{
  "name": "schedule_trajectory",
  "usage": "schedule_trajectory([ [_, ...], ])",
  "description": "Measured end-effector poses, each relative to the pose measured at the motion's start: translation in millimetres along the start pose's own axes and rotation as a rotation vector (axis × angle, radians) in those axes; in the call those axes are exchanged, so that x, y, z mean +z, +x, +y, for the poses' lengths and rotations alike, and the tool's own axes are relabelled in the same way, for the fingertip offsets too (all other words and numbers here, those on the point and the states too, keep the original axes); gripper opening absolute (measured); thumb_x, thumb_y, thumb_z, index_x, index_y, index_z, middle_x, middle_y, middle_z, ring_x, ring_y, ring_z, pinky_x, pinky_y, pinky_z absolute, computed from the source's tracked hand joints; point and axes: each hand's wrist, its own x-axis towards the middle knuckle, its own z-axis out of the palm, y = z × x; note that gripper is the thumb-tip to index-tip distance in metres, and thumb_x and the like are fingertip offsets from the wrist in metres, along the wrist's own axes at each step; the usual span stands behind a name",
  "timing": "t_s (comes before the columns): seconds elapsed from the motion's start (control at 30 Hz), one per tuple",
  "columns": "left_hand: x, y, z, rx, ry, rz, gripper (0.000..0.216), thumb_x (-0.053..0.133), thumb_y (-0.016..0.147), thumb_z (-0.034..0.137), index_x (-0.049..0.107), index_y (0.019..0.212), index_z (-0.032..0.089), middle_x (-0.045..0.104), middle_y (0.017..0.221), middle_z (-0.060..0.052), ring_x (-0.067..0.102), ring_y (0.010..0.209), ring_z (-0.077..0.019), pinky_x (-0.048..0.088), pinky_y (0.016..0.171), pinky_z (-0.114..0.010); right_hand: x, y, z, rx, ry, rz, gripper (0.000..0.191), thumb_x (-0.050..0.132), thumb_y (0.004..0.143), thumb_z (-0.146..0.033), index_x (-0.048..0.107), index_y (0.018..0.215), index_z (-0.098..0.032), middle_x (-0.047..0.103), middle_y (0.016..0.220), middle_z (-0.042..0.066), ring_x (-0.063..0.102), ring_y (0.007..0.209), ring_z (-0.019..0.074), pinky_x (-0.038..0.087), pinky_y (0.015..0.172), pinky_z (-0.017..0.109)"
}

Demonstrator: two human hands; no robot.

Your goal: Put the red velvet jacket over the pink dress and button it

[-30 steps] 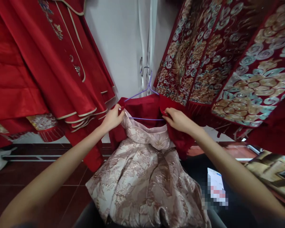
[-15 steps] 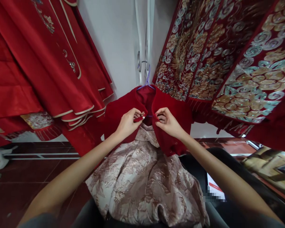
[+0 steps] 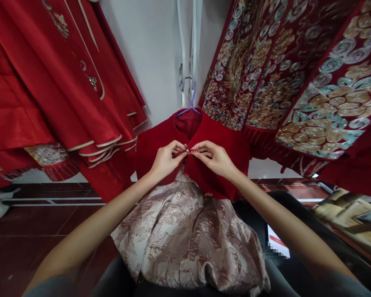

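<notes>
A short red jacket (image 3: 216, 173) hangs on a purple hanger (image 3: 192, 101) over a pale pink brocade dress (image 3: 185, 239). My left hand (image 3: 168, 160) pinches the jacket's left front edge, by a small beaded fastener (image 3: 187, 149). Opposite it, my right hand (image 3: 213, 159) pinches the right front edge. The fingertips of both hands meet at the fastener, where the two edges come together. Whether the fastener is hooked is hidden by the fingers.
Red garments with pale trim (image 3: 80, 82) hang at the left. Sequined, embroidered red garments (image 3: 324, 90) hang at the right. Behind the hanger runs a white metal rail (image 3: 185, 45). A phone-like lit screen (image 3: 278, 242) lies by my right forearm.
My right hand has moved left, drawing its jacket edge across to the other one. The open gap at the jacket's front has closed. My left hand has barely moved.
</notes>
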Motion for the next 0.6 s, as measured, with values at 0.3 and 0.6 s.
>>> schedule_trajectory([
  [0.3, -4, 4, -4, -0.015, -0.04, -0.071, 0.016, 0.067, 0.079, 0.024, 0.057, 0.091, 0.02, 0.068, 0.086, -0.003, 0.066, 0.082, -0.0155, 0.051, 0.072, -0.027, 0, 3, -11, -0.097, -0.23, -0.009, 0.014, 0.055, 0.091, -0.026, 0.064, 0.1, -0.022, 0.063, 0.099, 0.006, 0.066, 0.089, 0.0178, 0.06, 0.083, 0.037],
  [0.6, -5, 7, 1, 0.074, 0.019, -0.168, 0.011, 0.058, 0.08, 0.015, 0.056, 0.09, 0.02, 0.066, 0.086, -0.002, 0.064, 0.081, -0.0139, 0.05, 0.074, -0.026, 1, 4, -12, -0.1, -0.259, 0.016, 0.016, 0.054, 0.091, -0.027, 0.065, 0.102, -0.023, 0.063, 0.099, 0.006, 0.065, 0.089, 0.0182, 0.061, 0.082, 0.037],
])
